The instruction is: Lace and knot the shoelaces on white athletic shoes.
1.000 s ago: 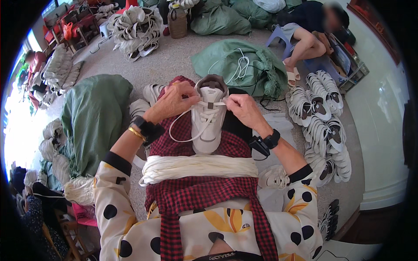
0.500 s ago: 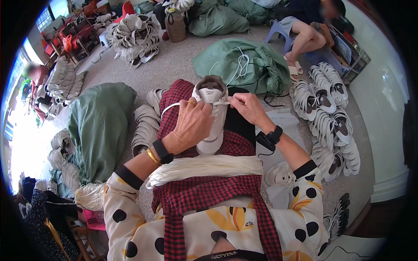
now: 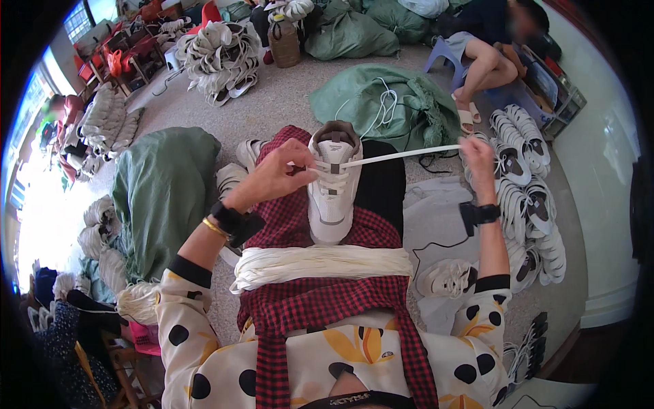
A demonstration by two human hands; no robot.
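Note:
A white sneaker with a brown-grey collar rests on my lap, its toe toward me. My right hand, out to the right, is closed on the end of a white shoelace, which runs taut from the sneaker's upper eyelets. At the sneaker's left side, my left hand has its fingers curled by the eyelets; what they pinch there is hidden. Across my lap, nearer to me, lies a bundle of white laces on the red-and-black checked apron.
Stacked shoe uppers and sneakers stand at the right, with a lone sneaker by my right forearm. Green sacks lie left and ahead. A person sits on a stool at far right. More shoes are piled at far left.
My right hand has swung right, away from the sneaker, drawing the lace out long and straight. My left hand has shifted left, off the sneaker's front, uncovering its lacing.

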